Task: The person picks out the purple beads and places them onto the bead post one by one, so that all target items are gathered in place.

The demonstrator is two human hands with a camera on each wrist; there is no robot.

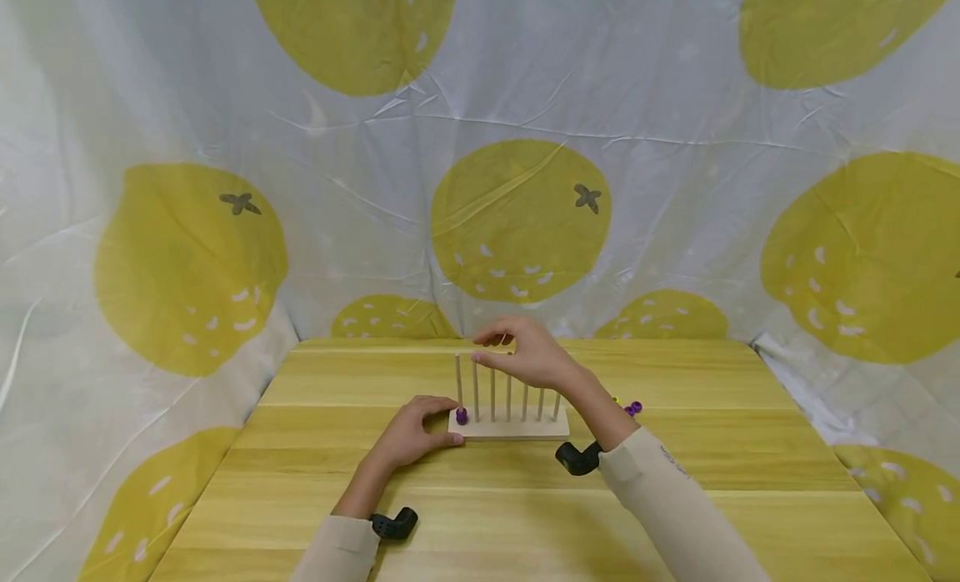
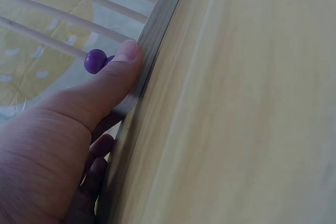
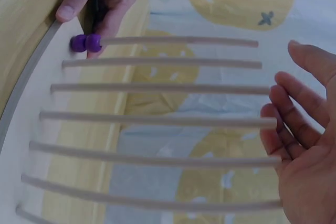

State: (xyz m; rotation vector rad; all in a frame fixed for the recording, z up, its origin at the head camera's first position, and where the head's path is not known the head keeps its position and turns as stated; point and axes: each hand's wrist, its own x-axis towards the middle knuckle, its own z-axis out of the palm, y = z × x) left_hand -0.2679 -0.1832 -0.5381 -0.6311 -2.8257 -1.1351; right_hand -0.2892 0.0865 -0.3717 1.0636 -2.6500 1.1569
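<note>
A wooden peg board [image 1: 517,428] with a row of several upright thin pegs stands on the table. At its left end my left hand [image 1: 408,432] grips the base, thumb on the front edge and fingers behind. Two purple beads [image 3: 86,43] sit one above the other at the foot of the leftmost peg [image 3: 178,41]. Above the pegs hovers my right hand [image 1: 531,357], fingers loosely bent and thumb apart. In the right wrist view nothing shows between its thumb and fingers, which are close to the peg tips.
To the right of the board, partly behind the right forearm, lie loose purple beads [image 1: 633,408] and a yellow bead [image 1: 617,399]. A fruit-print cloth [image 1: 360,232] hangs around the table [image 1: 510,515]. Each wrist wears a black camera [image 1: 393,524].
</note>
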